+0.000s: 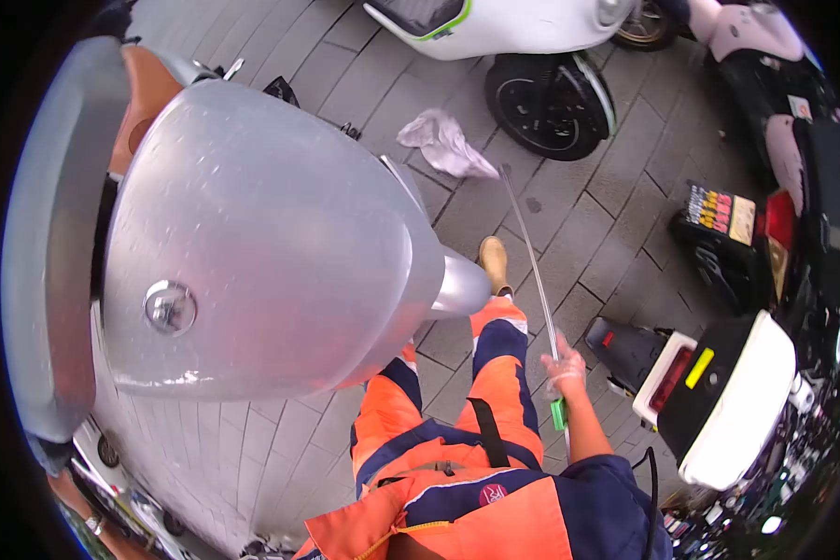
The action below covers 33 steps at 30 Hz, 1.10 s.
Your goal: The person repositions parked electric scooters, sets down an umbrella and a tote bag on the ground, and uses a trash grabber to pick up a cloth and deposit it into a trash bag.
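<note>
My right hand [567,365], in a clear plastic glove, is closed around the upper part of a long, thin metal litter picker [529,245]. A green piece [558,413] shows on the picker just below the hand. Its far tip reaches the edge of a crumpled, pale pinkish-white cloth or sheet [443,142] above the paving; whether the tip grips it I cannot tell. My left hand is out of view. Close by on the left stands a large silver, rounded body [261,233] with wet drops and a small shiny dome.
Grey paving [616,201] lies underfoot, near my tan boot [494,265]. A white scooter [523,23] with a black front wheel stands ahead. More scooters line the right, one with a white top box [742,401]. Another person's arm [98,525] shows at lower left.
</note>
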{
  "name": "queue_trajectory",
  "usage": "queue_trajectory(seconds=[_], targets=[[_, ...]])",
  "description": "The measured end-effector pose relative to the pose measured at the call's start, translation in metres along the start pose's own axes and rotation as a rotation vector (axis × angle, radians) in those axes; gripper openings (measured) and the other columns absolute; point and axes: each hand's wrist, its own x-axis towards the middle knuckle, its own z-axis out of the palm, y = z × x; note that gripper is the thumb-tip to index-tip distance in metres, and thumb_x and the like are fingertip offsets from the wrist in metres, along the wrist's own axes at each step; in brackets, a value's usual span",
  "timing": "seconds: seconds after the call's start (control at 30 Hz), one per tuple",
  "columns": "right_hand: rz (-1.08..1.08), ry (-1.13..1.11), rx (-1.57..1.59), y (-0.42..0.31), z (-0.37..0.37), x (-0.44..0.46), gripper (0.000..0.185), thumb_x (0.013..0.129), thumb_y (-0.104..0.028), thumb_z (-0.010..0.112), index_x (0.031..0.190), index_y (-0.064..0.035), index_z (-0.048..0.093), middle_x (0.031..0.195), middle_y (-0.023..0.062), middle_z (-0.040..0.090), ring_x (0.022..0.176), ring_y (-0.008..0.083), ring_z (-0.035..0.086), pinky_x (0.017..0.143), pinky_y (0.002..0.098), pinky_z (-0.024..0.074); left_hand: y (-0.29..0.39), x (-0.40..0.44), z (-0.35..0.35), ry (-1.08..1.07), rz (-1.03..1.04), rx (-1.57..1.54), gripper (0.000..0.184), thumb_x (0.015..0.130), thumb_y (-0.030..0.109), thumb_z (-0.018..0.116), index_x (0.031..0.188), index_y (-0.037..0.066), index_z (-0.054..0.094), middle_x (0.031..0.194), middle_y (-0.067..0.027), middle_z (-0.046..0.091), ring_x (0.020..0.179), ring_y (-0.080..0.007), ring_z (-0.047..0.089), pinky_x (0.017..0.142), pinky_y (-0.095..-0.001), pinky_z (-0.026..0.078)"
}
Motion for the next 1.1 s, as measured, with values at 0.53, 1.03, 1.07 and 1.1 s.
queue_trajectory(seconds=[0.53,1.03,1.07,1.1], targets=[[0.218,-0.110,-0.123,0.021,0.052,-0.059,0.077,0.065,-0.027,0.057,0.132,-0.0131,0.021,0.105,0.0177,0.053,0.099,0.0273,0.052,0.083,0.0354,0.0421,0.163,0.152,-0.073,0.079,0.222,-0.191,0.053,0.081,0.033,0.045,0.121,-0.001,0.039,0.115,-0.0196,0.048,0.110,-0.0312,0.042,0.091,-0.0332,0.031],[0.061,0.093,-0.212,-0.038,0.019,0.109,0.062,0.076,-0.016,0.053,0.128,-0.0007,0.025,0.102,0.0122,0.055,0.093,0.0252,0.056,0.077,0.0333,0.0463,0.198,0.288,-0.098,0.139,0.146,-0.230,0.050,0.081,0.037,0.042,0.123,0.010,0.038,0.109,-0.0184,0.052,0.095,-0.0355,0.052,0.080,-0.0396,0.038],[0.054,0.060,-0.165,-0.040,0.017,0.102,0.055,0.077,-0.015,0.050,0.126,-0.0004,0.029,0.100,0.0119,0.058,0.090,0.0242,0.058,0.075,0.0327,0.0469,0.191,0.301,-0.085,0.149,0.173,-0.240,0.050,0.082,0.036,0.040,0.124,0.009,0.037,0.111,-0.0189,0.051,0.096,-0.0359,0.051,0.081,-0.0395,0.038],[0.041,0.038,-0.095,-0.035,0.024,0.101,0.053,0.077,-0.016,0.050,0.125,-0.0015,0.031,0.102,0.0128,0.058,0.093,0.0226,0.058,0.076,0.0316,0.0467,0.178,0.310,-0.078,0.205,0.345,-0.254,0.050,0.083,0.034,0.037,0.122,0.002,0.038,0.113,-0.0205,0.049,0.097,-0.0365,0.050,0.083,-0.0388,0.037]])
